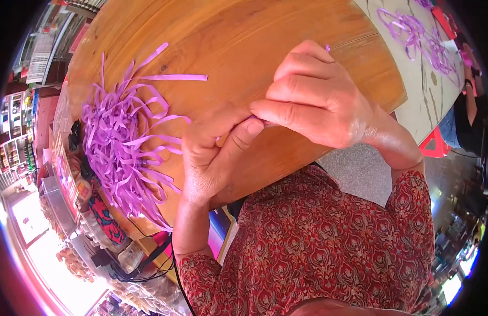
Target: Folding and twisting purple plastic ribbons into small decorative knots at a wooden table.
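Note:
My left hand [215, 147] and my right hand [323, 100] meet over the wooden table, thumb and fingertips pinched close together. Both are closed on a purple ribbon that they mostly hide. One bit of the ribbon [328, 48] pokes out beyond my right hand's knuckles, and a speck of purple shows between my left thumb and fingers. Left of my left hand lies a large tangled heap of purple ribbon strips [115, 137], some loose ends reaching toward that hand.
The wooden table [228, 42] fills the middle. A pale marbled table [428, 100] adjoins on the right, bearing more loose purple ribbon [412, 37]. Another person's arm [471, 102] shows at the far right, near a red stool [436, 143]. Cables [144, 276] and bags crowd the lower left.

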Available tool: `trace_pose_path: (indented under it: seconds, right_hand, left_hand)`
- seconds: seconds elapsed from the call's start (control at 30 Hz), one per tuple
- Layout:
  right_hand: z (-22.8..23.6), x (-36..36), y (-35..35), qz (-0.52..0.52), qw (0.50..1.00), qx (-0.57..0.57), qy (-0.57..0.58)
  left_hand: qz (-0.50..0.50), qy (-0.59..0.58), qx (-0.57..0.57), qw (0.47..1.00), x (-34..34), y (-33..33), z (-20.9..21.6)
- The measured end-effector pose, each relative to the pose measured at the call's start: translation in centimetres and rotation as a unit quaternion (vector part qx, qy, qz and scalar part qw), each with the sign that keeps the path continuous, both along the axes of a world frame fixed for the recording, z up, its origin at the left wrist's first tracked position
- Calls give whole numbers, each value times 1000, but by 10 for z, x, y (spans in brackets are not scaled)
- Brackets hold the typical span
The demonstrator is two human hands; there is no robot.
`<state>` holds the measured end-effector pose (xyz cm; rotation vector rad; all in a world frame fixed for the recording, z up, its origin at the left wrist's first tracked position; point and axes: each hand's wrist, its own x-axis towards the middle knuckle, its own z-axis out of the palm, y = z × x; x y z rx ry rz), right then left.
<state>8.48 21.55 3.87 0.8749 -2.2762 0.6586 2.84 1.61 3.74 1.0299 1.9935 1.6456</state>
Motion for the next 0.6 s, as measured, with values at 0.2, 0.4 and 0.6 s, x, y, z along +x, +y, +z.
trace_pose_path:
  seconds: [0.2,0.4,0.6]
  right_hand:
    - [9,23,43,-74,969,-178,-157]
    - [-34,64,146,-147,843,-488,-173]
    - [-46,95,239,-49,723,-673,-146]
  left_hand:
    - [113,89,17,989,-18,-43,-3]
    - [261,69,-7,963,-32,-100,1]
    - [341,58,-11,938,-48,-137,-6]
